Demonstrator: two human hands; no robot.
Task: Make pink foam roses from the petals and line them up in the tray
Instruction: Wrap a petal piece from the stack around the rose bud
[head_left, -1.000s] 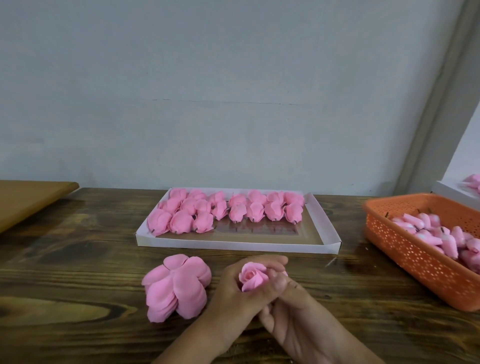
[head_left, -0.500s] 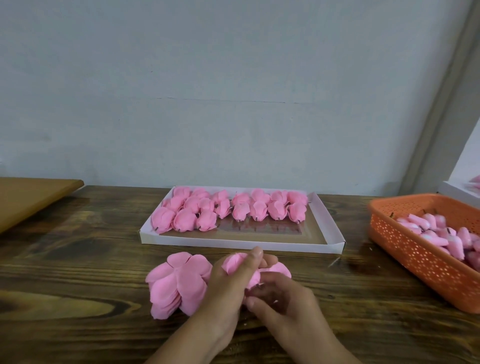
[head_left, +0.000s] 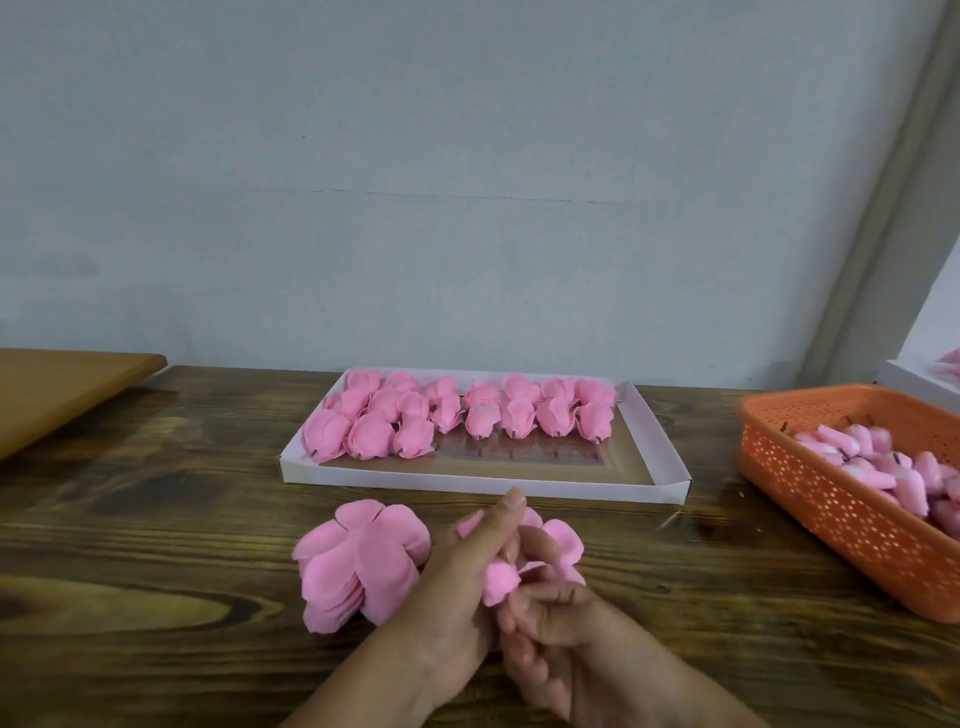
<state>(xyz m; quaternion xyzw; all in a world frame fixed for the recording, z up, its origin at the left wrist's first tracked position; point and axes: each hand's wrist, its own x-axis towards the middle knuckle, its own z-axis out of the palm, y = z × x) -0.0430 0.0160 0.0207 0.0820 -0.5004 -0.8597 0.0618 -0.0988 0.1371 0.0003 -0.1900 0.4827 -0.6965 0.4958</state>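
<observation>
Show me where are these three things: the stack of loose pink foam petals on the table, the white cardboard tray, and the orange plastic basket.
Stack of loose pink foam petals (head_left: 361, 564): head view, on the top petal.
White cardboard tray (head_left: 483, 479): head view, on its near wall.
Orange plastic basket (head_left: 831, 512): head view, on its perforated front wall.

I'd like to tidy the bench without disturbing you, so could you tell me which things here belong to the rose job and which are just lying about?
Part of the job:
- rose in progress, held by left hand and right hand
- petal stack
- white tray with finished roses
- orange basket of rose buds

Lying about:
- brown board
- white box, far right
</observation>
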